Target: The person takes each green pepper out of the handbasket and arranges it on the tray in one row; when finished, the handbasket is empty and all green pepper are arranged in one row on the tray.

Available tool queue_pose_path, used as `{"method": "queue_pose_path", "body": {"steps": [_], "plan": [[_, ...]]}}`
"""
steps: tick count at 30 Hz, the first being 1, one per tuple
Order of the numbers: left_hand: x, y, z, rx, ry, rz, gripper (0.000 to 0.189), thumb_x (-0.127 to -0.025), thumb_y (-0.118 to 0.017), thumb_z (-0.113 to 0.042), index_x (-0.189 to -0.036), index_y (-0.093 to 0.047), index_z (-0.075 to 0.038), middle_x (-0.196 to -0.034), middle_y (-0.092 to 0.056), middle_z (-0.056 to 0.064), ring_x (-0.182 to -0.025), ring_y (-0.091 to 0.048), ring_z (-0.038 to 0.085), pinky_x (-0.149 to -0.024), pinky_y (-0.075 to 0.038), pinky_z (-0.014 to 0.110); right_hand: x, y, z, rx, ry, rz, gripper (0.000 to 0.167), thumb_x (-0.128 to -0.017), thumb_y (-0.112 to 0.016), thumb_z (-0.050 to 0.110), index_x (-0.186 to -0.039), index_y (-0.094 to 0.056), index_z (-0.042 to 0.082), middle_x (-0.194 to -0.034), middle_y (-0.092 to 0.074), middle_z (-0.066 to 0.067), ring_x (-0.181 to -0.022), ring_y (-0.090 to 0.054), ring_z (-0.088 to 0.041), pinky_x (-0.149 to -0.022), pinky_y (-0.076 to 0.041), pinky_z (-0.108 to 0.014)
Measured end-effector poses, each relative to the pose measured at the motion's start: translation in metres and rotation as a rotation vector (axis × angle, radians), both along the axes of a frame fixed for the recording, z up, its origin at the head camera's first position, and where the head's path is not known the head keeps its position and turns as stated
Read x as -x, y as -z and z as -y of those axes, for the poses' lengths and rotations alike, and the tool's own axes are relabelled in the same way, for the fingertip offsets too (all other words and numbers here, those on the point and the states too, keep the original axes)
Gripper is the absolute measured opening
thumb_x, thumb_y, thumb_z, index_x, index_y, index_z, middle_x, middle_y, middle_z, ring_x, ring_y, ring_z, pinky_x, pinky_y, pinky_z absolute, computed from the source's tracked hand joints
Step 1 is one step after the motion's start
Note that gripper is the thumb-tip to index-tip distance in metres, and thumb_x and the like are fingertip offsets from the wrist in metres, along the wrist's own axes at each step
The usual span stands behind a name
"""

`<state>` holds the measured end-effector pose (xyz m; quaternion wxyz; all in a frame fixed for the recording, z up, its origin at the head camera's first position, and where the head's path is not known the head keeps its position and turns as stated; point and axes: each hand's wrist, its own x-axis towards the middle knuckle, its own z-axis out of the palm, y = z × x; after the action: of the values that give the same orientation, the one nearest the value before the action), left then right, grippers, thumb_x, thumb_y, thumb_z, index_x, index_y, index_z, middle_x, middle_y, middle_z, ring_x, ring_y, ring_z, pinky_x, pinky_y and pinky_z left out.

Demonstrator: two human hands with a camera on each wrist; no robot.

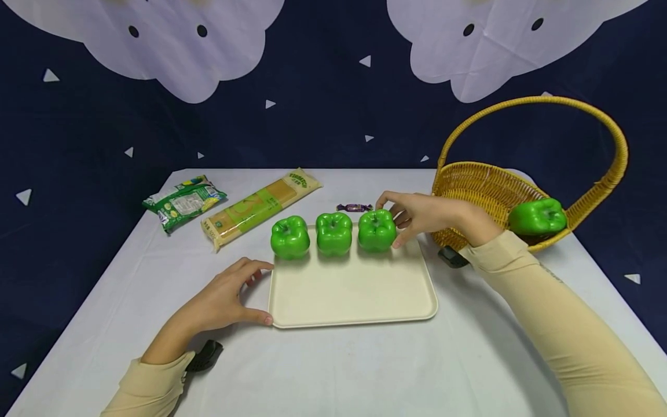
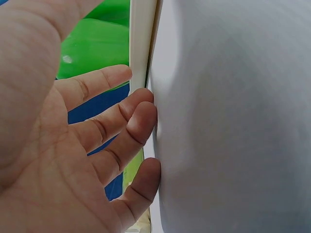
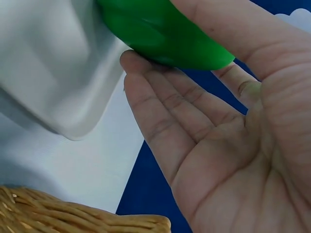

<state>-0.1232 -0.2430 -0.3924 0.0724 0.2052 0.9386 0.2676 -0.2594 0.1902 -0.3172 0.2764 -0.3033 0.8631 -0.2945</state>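
Three green bell peppers stand in a row along the far side of a cream tray: a left one, a middle one and a right one. My right hand holds the right pepper from its right side, thumb in front and fingers behind; the right wrist view has this pepper between thumb and fingers. Beside the tray's left edge, my left hand is spread, thumb near the front corner and fingertips at the rim. In the left wrist view its fingers are loosely bent and grip nothing.
A wicker basket with a tall handle stands at the right, another green bell pepper lying at its near right rim. Behind the tray lie a purple-wrapped candy, a long yellow pasta packet and a green snack bag.
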Motion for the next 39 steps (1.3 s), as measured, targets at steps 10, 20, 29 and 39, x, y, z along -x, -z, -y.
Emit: {"method": "queue_pose_path", "body": {"steps": [10, 20, 29, 39], "plan": [[-0.0004, -0.0022, -0.0010, 0.004, -0.006, 0.003, 0.100, -0.065, -0.099, -0.058, -0.148, -0.059, -0.020, -0.124, -0.064, 0.005, -0.110, -0.060, 0.022, -0.091, -0.055, 0.046, 0.0019, 0.0009, 0.0014, 0.037, 0.007, 0.042, 0.076, -0.085, -0.090, 0.005, -0.145, -0.043, 0.008, -0.144, -0.062, -0.026, -0.138, -0.061, -0.048, -0.117, -0.049, -0.055], [-0.0005, -0.0025, -0.0015, 0.002, -0.005, 0.002, 0.100, -0.065, -0.099, -0.059, -0.148, -0.059, -0.020, -0.124, -0.064, 0.005, -0.110, -0.060, 0.022, -0.090, -0.054, 0.045, 0.0009, -0.0006, -0.0014, 0.009, 0.019, 0.033, 0.084, -0.084, -0.092, 0.010, -0.150, -0.041, 0.008, -0.147, -0.058, -0.029, -0.138, -0.059, -0.049, -0.119, -0.047, -0.057], [-0.0006, -0.0018, -0.0010, 0.001, 0.000, 0.001, 0.100, -0.065, -0.099, -0.059, -0.149, -0.059, -0.020, -0.125, -0.064, 0.005, -0.111, -0.060, 0.022, -0.091, -0.054, 0.045, -0.0021, -0.0025, -0.0014, -0.025, 0.010, 0.015, 0.088, -0.088, -0.091, 0.020, -0.158, -0.038, 0.011, -0.150, -0.055, -0.029, -0.138, -0.060, -0.047, -0.118, -0.047, -0.058], [-0.0002, -0.0009, -0.0009, 0.000, 0.002, 0.001, 0.101, -0.065, -0.098, -0.059, -0.148, -0.059, -0.020, -0.123, -0.064, 0.005, -0.109, -0.060, 0.022, -0.089, -0.054, 0.044, -0.0025, -0.0029, 0.0012, -0.049, 0.002, -0.024, 0.080, -0.091, -0.088, 0.025, -0.155, -0.042, 0.010, -0.144, -0.061, -0.027, -0.132, -0.065, -0.043, -0.113, -0.052, -0.055]]}}
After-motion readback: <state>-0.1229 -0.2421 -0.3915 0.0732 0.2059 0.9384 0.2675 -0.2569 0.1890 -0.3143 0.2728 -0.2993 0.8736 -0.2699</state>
